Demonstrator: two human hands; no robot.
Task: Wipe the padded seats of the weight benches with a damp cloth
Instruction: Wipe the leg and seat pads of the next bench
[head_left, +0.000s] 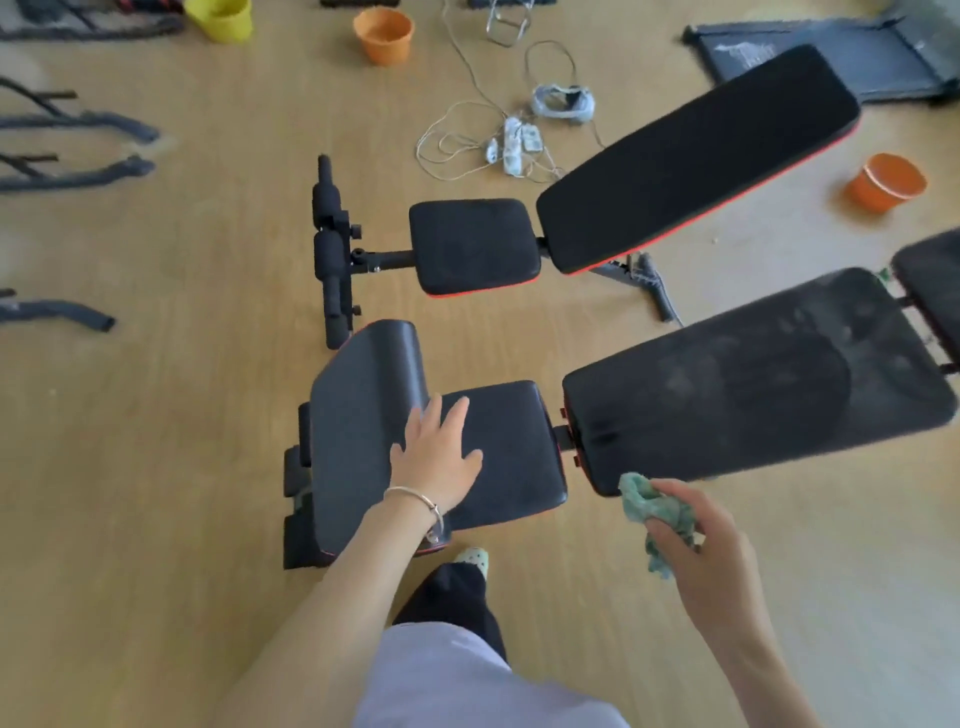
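Observation:
Two black weight benches with red trim stand on the wooden floor. On the near bench, my left hand (436, 457) rests flat with straight fingers on the seat pad (511, 447), beside a raised curved pad (363, 415). My right hand (696, 540) grips a bunched green cloth (657, 512) in the air just below the near corner of that bench's dusty, smudged backrest (753, 384). The far bench has a small seat pad (475, 247) and a raised backrest (696, 156).
Two orange buckets (384, 36) (885, 182) and a yellow bucket (221, 18) sit on the floor. A tangle of white cables and a power strip (511, 140) lies beyond the far bench. Black equipment frames (78, 124) line the left; my foot (472, 558) stands under the near bench's edge.

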